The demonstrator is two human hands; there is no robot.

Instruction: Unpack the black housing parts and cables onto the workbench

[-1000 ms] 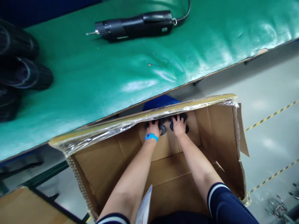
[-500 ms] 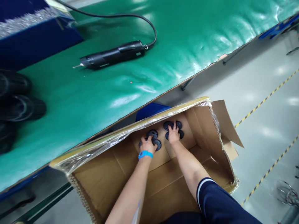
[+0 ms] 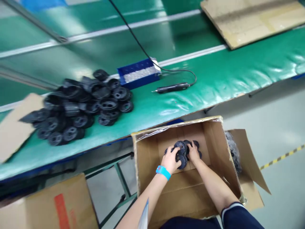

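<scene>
Both my hands are down in the box [image 3: 215,149], left hand [image 3: 170,160] and right hand [image 3: 193,152] with fingers curled round the black discs [image 3: 182,152] at its far wall. I'd squeeze them together evenly before lifting.

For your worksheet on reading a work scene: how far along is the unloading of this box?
Done: a big pile of black round parts lies on the green table. In hand: the left hand and right hand grip a cluster of parts inside the cardboard box. Left: apparently only that cluster; the visible box floor is otherwise bare.
</scene>
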